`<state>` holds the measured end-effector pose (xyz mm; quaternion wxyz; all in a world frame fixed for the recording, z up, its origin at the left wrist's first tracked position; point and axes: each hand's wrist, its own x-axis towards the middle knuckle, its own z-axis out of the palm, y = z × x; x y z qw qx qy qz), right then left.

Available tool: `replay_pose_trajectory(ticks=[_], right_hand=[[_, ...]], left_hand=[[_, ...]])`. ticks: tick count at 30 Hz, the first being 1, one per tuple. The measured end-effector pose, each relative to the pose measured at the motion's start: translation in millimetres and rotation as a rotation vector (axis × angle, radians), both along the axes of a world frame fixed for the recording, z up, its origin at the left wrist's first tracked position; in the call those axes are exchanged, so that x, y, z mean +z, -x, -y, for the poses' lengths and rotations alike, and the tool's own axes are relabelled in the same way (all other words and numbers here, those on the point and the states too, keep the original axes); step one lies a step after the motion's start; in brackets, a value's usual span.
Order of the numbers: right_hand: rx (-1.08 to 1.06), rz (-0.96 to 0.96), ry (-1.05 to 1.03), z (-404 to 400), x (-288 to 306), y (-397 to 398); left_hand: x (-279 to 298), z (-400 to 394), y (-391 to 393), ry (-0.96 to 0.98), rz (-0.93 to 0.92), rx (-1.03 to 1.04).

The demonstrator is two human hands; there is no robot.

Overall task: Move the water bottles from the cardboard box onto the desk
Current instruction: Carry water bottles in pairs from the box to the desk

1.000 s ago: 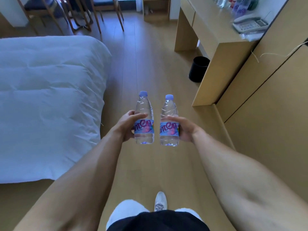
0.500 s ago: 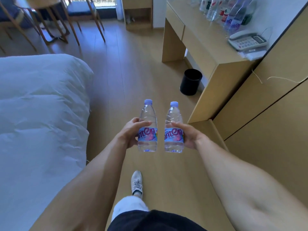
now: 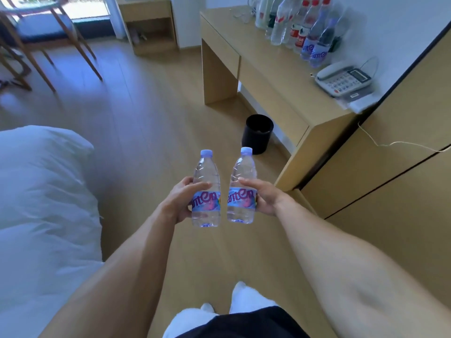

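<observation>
My left hand (image 3: pixel 179 202) grips a clear water bottle (image 3: pixel 206 176) with a blue cap and a pink-and-blue label, upright over the wooden floor. Beside it my right hand (image 3: pixel 264 198) holds a matching bottle (image 3: pixel 242 172), also upright. The two bottles are a little apart. The wooden desk (image 3: pixel 273 69) stands ahead on the right, with several water bottles (image 3: pixel 297 28) grouped at its back edge by the wall. The cardboard box is not in view.
A white bed (image 3: pixel 41 203) fills the left side. A black waste bin (image 3: pixel 258 132) stands on the floor by the desk. A telephone (image 3: pixel 343 79) lies on the desk's near end. Wooden cabinets (image 3: pixel 390 167) line the right. Chairs (image 3: pixel 41 37) and a small shelf (image 3: pixel 148 25) stand at the far end.
The view has moved forward along the floor: the desk, its bottles and the bin are nearer and more of the desk shows. Both hands keep their bottles held out in front.
</observation>
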<state>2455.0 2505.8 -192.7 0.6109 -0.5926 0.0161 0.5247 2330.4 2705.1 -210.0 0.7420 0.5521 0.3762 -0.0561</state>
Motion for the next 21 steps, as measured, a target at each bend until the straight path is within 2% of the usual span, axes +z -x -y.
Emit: replay_pose_trajectory(ticks=[9,21], right_hand=[[0.020,0.057,0.007,-73.9,-10.9,-104.7],[0.073,0.088,-0.018,-155.6,0.0,-304.1]], left_hand=[[-2.3,-70.4,-99.7,-0.021,-0.005,0.059],[27.5,-151.9,-271.5,-0.053,0.002,0.141]])
